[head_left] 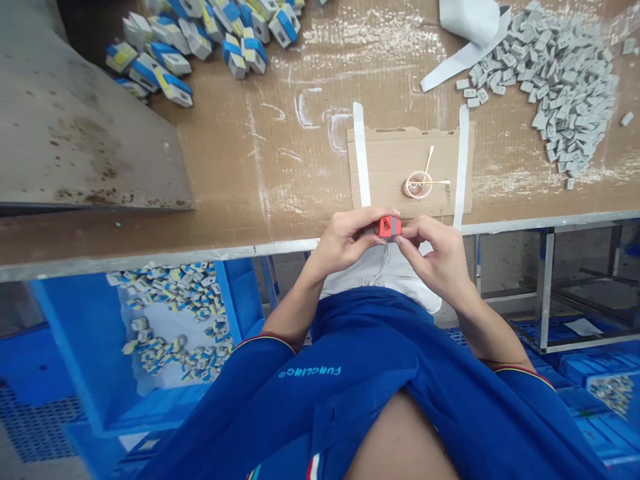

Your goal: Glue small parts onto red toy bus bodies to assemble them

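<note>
Both my hands are close together over the table's front edge. My left hand (pixel 345 241) and my right hand (pixel 433 257) pinch a small red block with a grey band (pixel 389 227) between their fingertips. Just beyond my fingers lies a cardboard pad (pixel 385 167), taped down with white strips. On it sits a small round dish (pixel 417 185) with a white ring and cotton swabs (pixel 429 160). Nothing else touches my hands.
Grey small parts (pixel 545 87) lie heaped at the far right, beside a white paper strip (pixel 467 50). Blue-and-yellow parts (pixel 200 40) are piled at the far left. A grey metal sheet (pixel 75 113) rests at the left. Below the metal table edge (pixel 150 259) stands a blue crate (pixel 170 333) holding similar parts.
</note>
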Action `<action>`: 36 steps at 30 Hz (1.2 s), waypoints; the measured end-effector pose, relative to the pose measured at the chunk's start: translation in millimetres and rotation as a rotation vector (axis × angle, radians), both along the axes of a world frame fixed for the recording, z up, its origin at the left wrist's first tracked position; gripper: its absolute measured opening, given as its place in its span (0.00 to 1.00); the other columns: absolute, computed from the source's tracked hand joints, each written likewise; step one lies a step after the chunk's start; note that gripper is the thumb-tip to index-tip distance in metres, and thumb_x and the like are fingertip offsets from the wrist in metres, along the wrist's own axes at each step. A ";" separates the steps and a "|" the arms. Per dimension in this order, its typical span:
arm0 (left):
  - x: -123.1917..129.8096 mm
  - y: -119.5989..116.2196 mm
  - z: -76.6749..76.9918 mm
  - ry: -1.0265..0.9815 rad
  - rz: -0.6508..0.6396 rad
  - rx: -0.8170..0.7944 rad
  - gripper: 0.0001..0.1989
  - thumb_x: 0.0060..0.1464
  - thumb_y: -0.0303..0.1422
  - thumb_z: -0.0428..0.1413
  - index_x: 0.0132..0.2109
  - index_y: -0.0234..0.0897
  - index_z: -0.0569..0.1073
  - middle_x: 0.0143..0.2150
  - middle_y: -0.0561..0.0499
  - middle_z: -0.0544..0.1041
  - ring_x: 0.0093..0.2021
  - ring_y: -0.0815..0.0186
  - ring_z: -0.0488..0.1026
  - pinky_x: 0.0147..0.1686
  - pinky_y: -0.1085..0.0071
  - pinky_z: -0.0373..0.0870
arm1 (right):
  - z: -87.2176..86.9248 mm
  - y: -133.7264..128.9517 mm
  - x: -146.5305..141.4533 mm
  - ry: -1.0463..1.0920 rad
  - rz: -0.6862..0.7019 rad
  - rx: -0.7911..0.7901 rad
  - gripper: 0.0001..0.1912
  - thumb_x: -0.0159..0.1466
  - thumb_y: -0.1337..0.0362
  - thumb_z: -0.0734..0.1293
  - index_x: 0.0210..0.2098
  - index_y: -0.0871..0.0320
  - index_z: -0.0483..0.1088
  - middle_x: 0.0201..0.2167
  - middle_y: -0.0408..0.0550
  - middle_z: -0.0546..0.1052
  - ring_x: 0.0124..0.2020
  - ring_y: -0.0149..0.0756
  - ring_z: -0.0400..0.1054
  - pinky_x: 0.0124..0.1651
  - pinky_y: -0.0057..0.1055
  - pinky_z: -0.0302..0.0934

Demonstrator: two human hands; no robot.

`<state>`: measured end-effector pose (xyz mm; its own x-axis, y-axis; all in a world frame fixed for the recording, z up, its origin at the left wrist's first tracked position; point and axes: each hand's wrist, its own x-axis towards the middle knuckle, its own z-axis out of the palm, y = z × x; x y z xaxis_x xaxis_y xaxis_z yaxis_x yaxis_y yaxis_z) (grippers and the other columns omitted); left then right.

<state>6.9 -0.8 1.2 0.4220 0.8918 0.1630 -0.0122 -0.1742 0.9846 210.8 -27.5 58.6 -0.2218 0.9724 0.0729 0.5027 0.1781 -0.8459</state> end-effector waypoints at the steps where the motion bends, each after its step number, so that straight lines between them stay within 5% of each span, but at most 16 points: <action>1: -0.1 0.2 -0.3 -0.007 -0.011 0.000 0.20 0.61 0.35 0.66 0.60 0.41 0.81 0.53 0.43 0.86 0.48 0.60 0.83 0.48 0.68 0.78 | 1.2 -0.4 0.9 -0.015 0.012 0.005 0.07 0.68 0.68 0.68 0.32 0.53 0.71 0.28 0.42 0.75 0.27 0.32 0.66 0.31 0.31 0.60; 25: -1.2 2.6 3.0 0.025 -0.016 0.122 0.18 0.66 0.32 0.61 0.62 0.40 0.79 0.57 0.41 0.84 0.55 0.59 0.83 0.56 0.65 0.78 | -10.4 -2.8 -3.9 -0.063 -0.007 0.134 0.07 0.69 0.68 0.68 0.33 0.54 0.71 0.26 0.41 0.78 0.25 0.30 0.69 0.31 0.28 0.61; 36: -1.1 0.8 1.6 0.031 -0.050 0.018 0.20 0.67 0.34 0.60 0.64 0.40 0.77 0.55 0.42 0.84 0.52 0.59 0.83 0.54 0.66 0.77 | -13.3 -2.8 -1.0 -0.156 0.048 0.135 0.08 0.69 0.67 0.68 0.32 0.54 0.69 0.25 0.40 0.77 0.23 0.29 0.67 0.30 0.27 0.58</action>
<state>5.8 0.0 2.8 0.4707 0.8667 0.1649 0.0093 -0.1917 0.9814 209.8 -30.3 45.3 -0.2861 0.9443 0.1628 0.6144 0.3112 -0.7251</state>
